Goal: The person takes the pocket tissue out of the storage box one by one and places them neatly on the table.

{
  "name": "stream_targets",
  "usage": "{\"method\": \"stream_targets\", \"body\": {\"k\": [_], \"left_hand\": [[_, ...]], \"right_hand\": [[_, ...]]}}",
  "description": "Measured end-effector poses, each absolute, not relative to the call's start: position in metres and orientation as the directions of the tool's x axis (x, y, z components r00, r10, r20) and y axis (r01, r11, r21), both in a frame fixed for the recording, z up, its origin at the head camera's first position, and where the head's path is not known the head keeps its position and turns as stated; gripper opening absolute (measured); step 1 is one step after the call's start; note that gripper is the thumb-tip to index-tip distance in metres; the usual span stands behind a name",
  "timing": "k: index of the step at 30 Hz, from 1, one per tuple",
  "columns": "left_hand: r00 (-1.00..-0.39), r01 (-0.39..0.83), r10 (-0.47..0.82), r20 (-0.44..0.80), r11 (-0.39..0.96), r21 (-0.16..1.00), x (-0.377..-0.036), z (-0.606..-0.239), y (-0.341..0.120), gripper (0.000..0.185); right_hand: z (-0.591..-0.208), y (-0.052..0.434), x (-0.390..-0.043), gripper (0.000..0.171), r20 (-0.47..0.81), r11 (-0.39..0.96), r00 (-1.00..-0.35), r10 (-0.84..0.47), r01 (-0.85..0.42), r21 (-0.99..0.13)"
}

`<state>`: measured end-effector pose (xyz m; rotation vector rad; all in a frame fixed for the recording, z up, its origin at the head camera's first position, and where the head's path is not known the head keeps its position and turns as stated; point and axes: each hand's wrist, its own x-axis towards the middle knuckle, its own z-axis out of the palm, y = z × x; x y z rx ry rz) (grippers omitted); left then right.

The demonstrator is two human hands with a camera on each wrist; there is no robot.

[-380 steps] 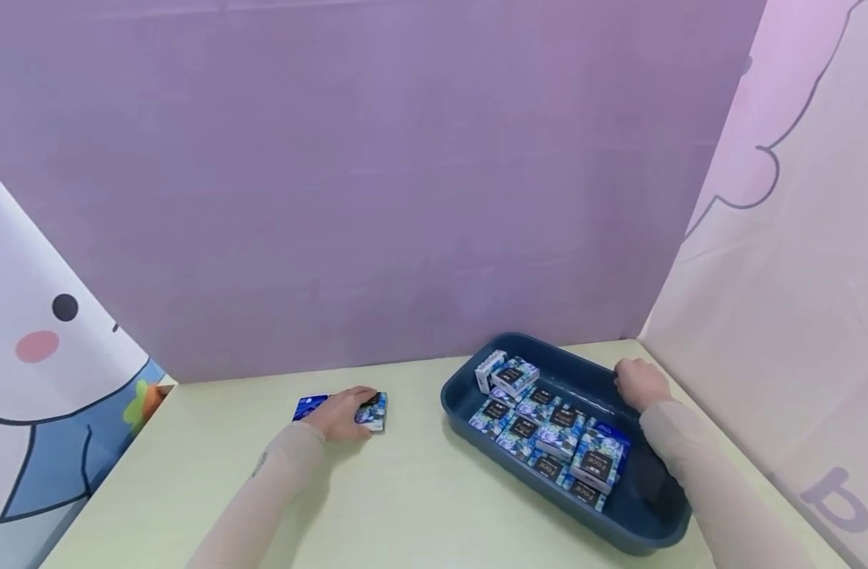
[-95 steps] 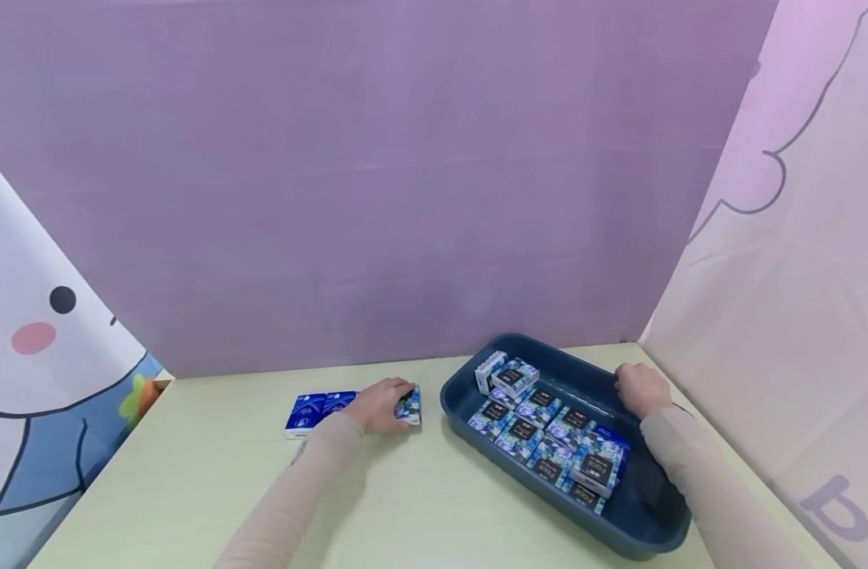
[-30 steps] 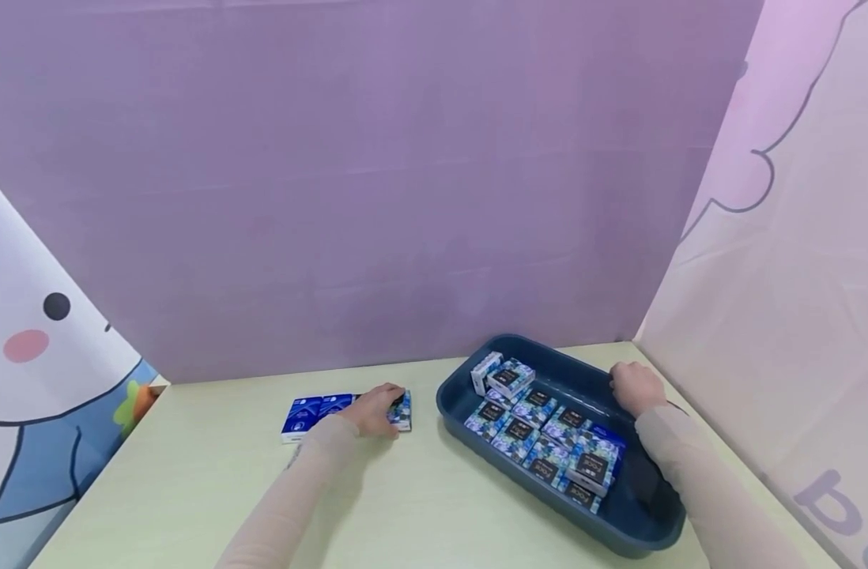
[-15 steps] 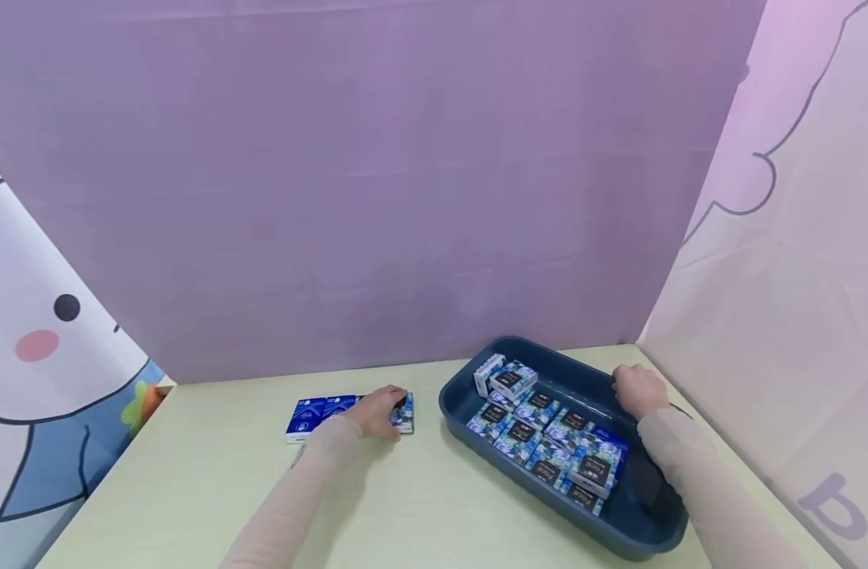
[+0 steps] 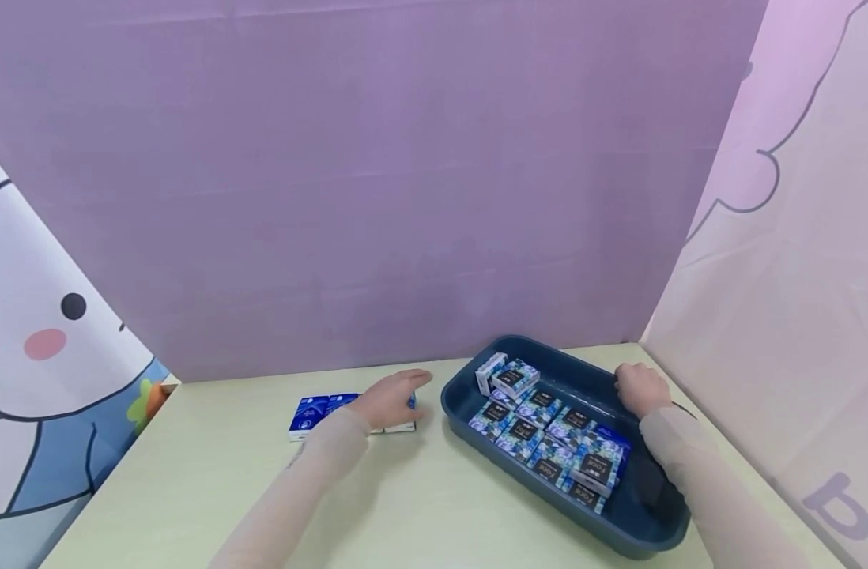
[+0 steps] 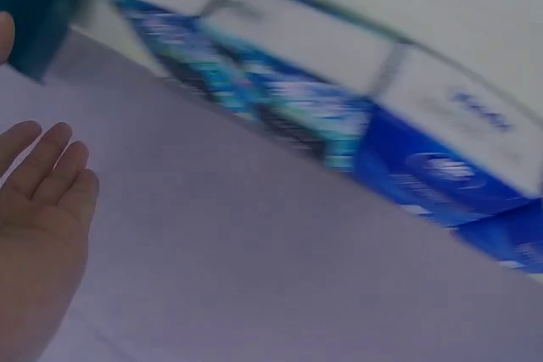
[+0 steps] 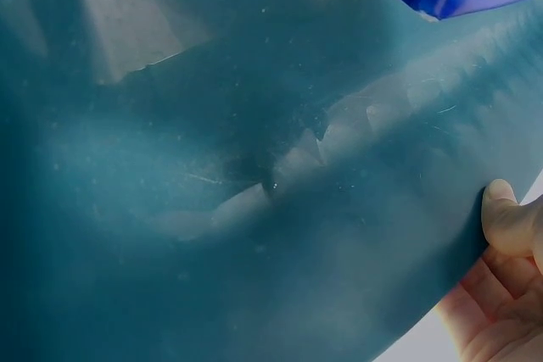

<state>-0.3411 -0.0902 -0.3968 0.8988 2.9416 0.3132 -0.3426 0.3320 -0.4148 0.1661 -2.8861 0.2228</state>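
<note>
My left hand [image 5: 391, 401], its fingers spread apart, hovers over the right end of a row of tissue packs. Two blue packs [image 5: 311, 414] form the row's left part. Floral packs [image 6: 293, 112] continue it to the right, mostly hidden under the hand in the head view but visible in the left wrist view. On the right, my right hand [image 5: 643, 388] grips the far rim of a dark blue-green tray [image 5: 548, 506], thumb [image 7: 502, 209] inside and fingers behind. Several floral tissue packs [image 5: 517, 437] lie in the tray, some stacked, with a blue one [image 5: 612, 435] partly underneath.
The pale yellow tabletop [image 5: 192, 490] runs up to a purple back wall [image 5: 377, 197]. A pale side wall [image 5: 783, 332] stands close to the tray's right, and a cartoon-printed panel [image 5: 64, 411] borders the left. The tray's near-right end shows its bare floor.
Since the earliest frame a stacked floral pack has left the tray and the row has grown rightward. Just now my left hand let go of its end pack and rose. The right hand stays put.
</note>
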Motion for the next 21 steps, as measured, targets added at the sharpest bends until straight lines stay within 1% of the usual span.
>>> {"method": "stream_targets", "body": {"k": [4, 8, 13, 16, 21], "left_hand": [[-0.774, 0.632, 0.631, 0.058, 0.763, 0.135, -0.326, -0.379, -0.056, 0.056], [-0.675, 0.738, 0.731, 0.103, 0.672, 0.062, -0.308, -0.367, -0.023, 0.051], [-0.574, 0.818, 0.816, 0.072, 0.576, -0.002, -0.290, -0.360, 0.017, 0.050], [-0.545, 0.838, 0.838, 0.016, 0.545, -0.031, -0.284, -0.361, 0.039, 0.052], [-0.527, 0.849, 0.846, -0.086, 0.527, -0.023, -0.279, -0.366, 0.067, 0.058]], "right_hand": [[-0.415, 0.332, -0.343, 0.006, 0.234, 0.982, -0.968, -0.092, -0.127, -0.139], [-0.416, 0.333, -0.343, 0.007, 0.234, 0.981, -0.968, -0.093, -0.128, -0.143], [-0.413, 0.334, -0.342, 0.007, 0.228, 0.981, -0.969, -0.091, -0.126, -0.145], [-0.412, 0.333, -0.342, 0.007, 0.228, 0.982, -0.970, -0.088, -0.124, -0.145], [-0.413, 0.331, -0.342, 0.007, 0.236, 0.981, -0.968, -0.090, -0.127, -0.148]]}}
